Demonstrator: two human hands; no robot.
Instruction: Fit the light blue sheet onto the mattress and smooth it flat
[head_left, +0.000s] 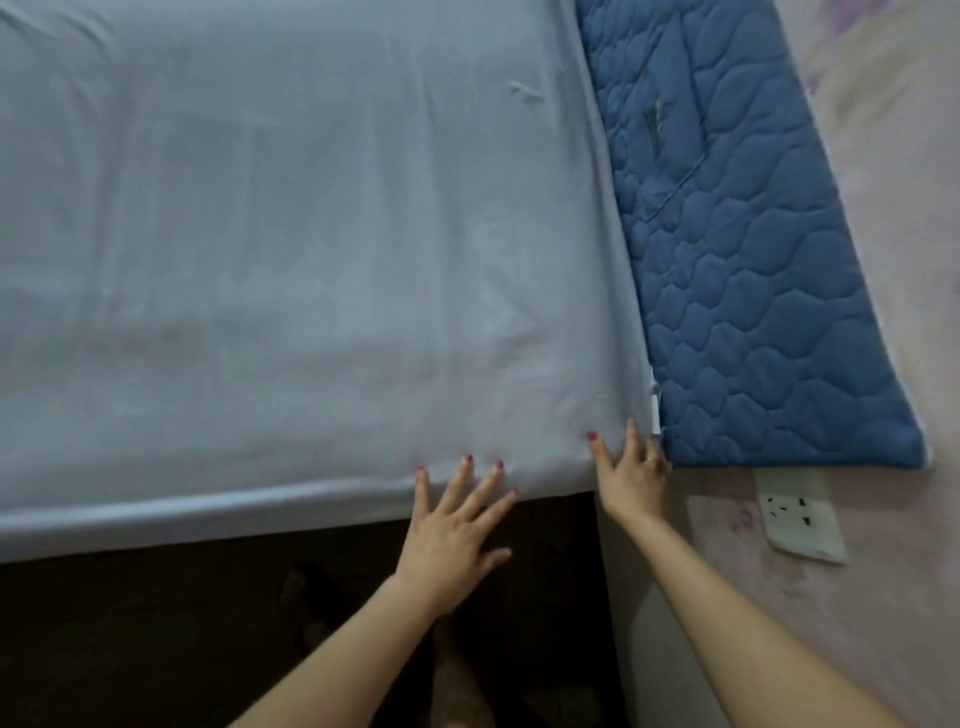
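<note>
Head cam: L hand (447, 535) & R hand (631, 480) flat, fingers straight, on sheet (291, 249) corner.

One sheet (270, 249), light blue, over one mattress. One quilted pad (753, 249), darker blue, stands against the wall beside it. One wall socket (800, 514) below that pad. Two hands at the near corner: the left hand (447, 540) with five spread fingers showing, four of them with red nails in sight; the right hand (631, 480) with one red nail showing and one ring (652, 457). Two bare forearms. One white tag (655, 410) at the corner seam.
</note>
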